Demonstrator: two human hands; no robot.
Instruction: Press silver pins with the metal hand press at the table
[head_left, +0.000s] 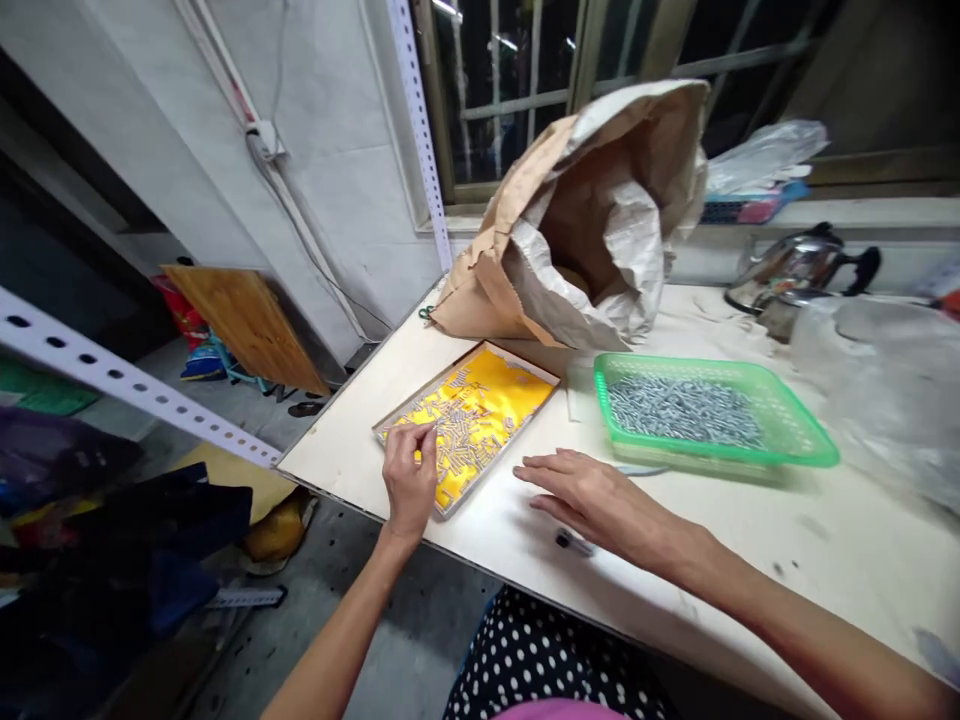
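A shallow tray with a yellow bottom (pixel 517 385) lies on the white table (pixel 750 540), holding several small grey metal pieces (pixel 465 435). My left hand (pixel 409 480) rests at the tray's near corner, fingers curled in a pinch over the pieces; what it holds is too small to name. My right hand (pixel 592 495) lies flat on the table just right of the tray, fingers stretched out, empty. A small dark object (pixel 574 542) lies on the table beneath its wrist.
A green plastic basket (pixel 795 455) full of grey metal pieces stands to the right. Behind the tray slumps a large open brown paper sack (pixel 592 220). A metal kettle (pixel 795 265) and clear plastic bags (pixel 885 390) sit at the right. Perforated shelf rails (pixel 127 385) stand left.
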